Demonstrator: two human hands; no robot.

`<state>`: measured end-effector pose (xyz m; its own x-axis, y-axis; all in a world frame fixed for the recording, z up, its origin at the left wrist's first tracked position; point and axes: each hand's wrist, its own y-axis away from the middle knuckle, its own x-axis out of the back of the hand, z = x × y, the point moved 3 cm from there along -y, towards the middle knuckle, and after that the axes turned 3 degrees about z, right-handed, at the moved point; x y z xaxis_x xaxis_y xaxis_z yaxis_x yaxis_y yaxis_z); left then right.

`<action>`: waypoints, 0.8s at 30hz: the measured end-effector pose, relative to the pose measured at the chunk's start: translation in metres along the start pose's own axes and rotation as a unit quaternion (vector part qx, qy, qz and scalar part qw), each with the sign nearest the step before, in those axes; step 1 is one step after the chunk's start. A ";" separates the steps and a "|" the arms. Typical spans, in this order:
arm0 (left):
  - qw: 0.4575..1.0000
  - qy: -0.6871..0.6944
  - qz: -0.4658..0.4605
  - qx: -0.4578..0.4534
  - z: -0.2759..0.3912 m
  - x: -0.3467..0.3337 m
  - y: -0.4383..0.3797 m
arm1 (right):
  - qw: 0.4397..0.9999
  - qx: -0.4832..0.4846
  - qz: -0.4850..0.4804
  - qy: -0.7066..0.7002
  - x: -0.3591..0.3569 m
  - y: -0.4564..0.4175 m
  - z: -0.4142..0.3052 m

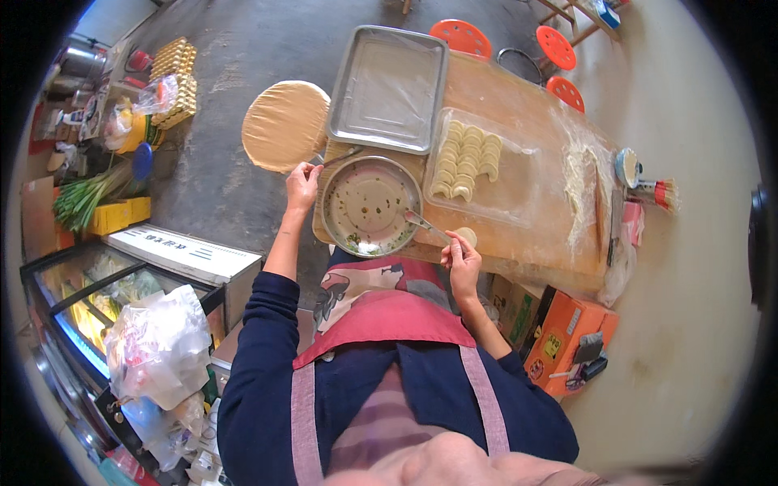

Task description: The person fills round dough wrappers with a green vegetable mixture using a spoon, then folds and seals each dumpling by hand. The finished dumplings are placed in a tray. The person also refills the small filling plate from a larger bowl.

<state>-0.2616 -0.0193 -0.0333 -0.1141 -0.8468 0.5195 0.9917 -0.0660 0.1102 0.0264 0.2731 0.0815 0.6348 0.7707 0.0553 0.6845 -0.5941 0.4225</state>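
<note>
My left hand [302, 187] pinches a thin dark strip-like utensil [340, 158] at the left rim of a round steel basin [372, 176]. What kind of utensil it is, I cannot tell. A metal spoon [428, 226] is in my right hand [463, 261], its bowl over the basin's right edge. Scraps of green filling [358, 246] with a white lump lie at the basin's near side, and small bits dot its bottom. Behind my right fingers shows a round dough wrapper [467, 236], partly hidden. Rows of folded dumplings [465, 159] sit on a clear plastic tray [516, 188] to the right.
A rectangular metal tray [389, 88] lies beyond the basin on the wooden table [547, 243]. Left of it is a round cloth-covered top [285, 124]. Flour [577, 176] and a rolling pin [598, 212] lie rightward. An orange box [568, 340] stands below the table's right side.
</note>
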 end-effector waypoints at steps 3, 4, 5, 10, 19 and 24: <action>0.994 -0.071 0.025 -0.081 0.005 -0.001 0.004 | 0.995 -0.031 0.049 -0.078 0.019 0.008 0.025; 0.993 -0.085 0.018 -0.085 0.005 0.000 0.005 | 0.992 -0.043 0.066 -0.094 0.024 0.010 0.033; 0.993 -0.085 0.016 -0.079 0.005 0.001 0.007 | 0.989 -0.055 0.083 -0.111 0.027 0.012 0.041; 0.999 -0.033 -0.015 -0.021 0.002 0.003 0.012 | 0.957 -0.054 0.099 -0.269 0.025 0.012 0.069; 0.996 -0.034 -0.010 -0.080 0.017 0.000 0.012 | 0.954 -0.094 0.150 -0.243 0.004 0.010 0.093; 0.994 -0.032 -0.014 -0.100 0.019 -0.004 0.005 | 0.981 -0.133 0.129 -0.064 0.003 0.007 0.106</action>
<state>-0.2570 -0.0060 -0.0187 -0.1389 -0.8081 0.5724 0.9793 -0.1981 -0.0420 0.0713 0.2468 -0.0106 0.8258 0.5575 0.0851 0.3880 -0.6711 0.6317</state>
